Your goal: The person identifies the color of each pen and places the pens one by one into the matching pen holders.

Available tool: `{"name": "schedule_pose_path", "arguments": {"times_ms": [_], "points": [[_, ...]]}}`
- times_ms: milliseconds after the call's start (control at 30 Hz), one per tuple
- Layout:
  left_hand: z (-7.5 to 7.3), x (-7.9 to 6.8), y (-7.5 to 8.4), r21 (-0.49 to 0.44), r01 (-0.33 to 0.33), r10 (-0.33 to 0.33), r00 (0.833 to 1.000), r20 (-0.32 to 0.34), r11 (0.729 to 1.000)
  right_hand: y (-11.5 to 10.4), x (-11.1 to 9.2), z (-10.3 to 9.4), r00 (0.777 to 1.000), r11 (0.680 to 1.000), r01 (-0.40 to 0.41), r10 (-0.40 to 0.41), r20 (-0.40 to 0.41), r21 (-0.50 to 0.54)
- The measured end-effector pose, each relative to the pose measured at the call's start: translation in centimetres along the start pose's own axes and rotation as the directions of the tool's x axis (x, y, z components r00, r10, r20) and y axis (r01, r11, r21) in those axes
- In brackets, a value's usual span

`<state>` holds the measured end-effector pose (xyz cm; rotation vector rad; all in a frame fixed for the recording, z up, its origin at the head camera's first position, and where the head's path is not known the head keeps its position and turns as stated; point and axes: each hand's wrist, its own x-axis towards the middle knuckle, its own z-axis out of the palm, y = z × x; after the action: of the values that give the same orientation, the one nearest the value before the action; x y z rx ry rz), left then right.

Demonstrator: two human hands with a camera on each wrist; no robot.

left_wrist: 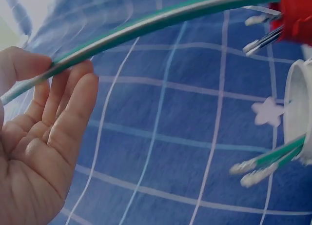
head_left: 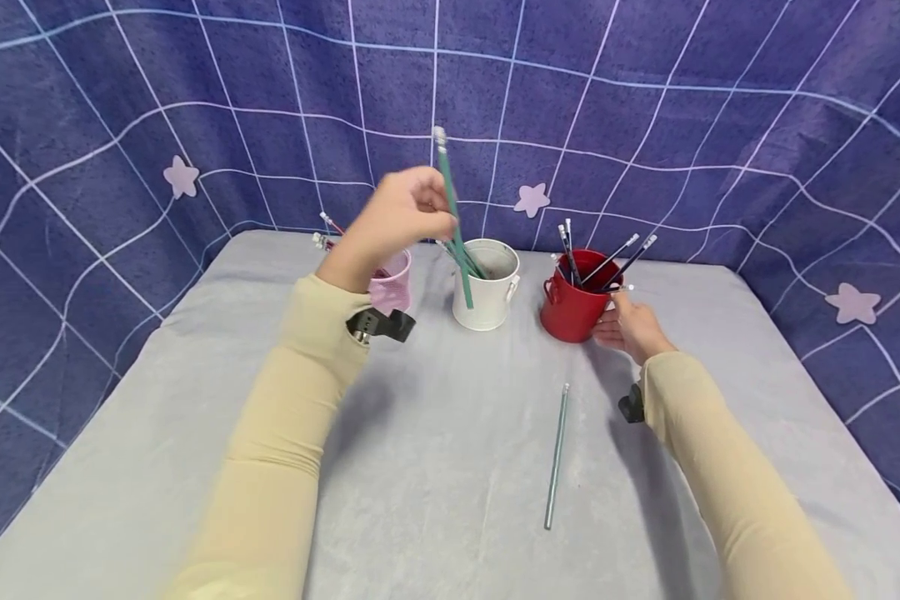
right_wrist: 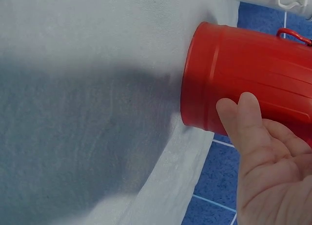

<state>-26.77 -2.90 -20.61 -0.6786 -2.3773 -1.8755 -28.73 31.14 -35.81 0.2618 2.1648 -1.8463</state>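
My left hand [head_left: 412,204] pinches a green pencil [head_left: 452,193] between thumb and fingertips, its white eraser end up. The pencil overlaps the front of a small white bucket [head_left: 483,306] in the head view. More green pencils [left_wrist: 280,159] lean inside that bucket. On the right, my right hand [head_left: 633,329] is at the side of a red bucket [head_left: 568,315], fingers [right_wrist: 249,110] fairly straight along its wall. Several dark pencils [head_left: 567,250] stand in the red bucket. One dark pencil [head_left: 617,289] leans low over the rim beside my right thumb.
A pink mesh pencil holder [head_left: 393,292] with several pencils stands partly behind my left wrist. One teal pencil [head_left: 557,458] lies on the grey cloth-covered table [head_left: 435,500], in front of the buckets. A blue gridded curtain [head_left: 270,75] with star shapes hangs behind.
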Motion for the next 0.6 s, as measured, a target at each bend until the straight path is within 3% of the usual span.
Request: {"name": "schedule_pose_path", "arguments": {"times_ms": [167,267,400,500,600], "points": [[-1.5,0.1,-0.2,-0.101,-0.060,0.041,0.982,-0.183,0.993,-0.2,0.0,0.1,1.000,1.000,-0.006,0.006,-0.010,-0.017],[-1.6,0.3,-0.7,-0.123,-0.149,0.109,0.952,-0.285,0.981,-0.2,0.0,0.0,1.000,1.000,0.000,0.000,-0.012,-0.015],[-1.3,0.6,-1.8,-0.169,-0.282,0.182,0.877,-0.445,0.944,-0.2,-0.1,-0.1,1.000,1.000,0.001,-0.001,-0.024,0.001],[-0.9,1.0,-3.1,-0.255,-0.359,0.164,0.809,-0.565,0.898,-0.2,-0.1,0.0,1.000,1.000,-0.003,0.003,-0.029,0.003],[-0.3,1.6,-4.5,-0.333,-0.377,0.094,0.771,-0.629,0.864,-0.2,-0.1,0.0,1.000,1.000,-0.005,0.005,-0.026,0.003]]}}
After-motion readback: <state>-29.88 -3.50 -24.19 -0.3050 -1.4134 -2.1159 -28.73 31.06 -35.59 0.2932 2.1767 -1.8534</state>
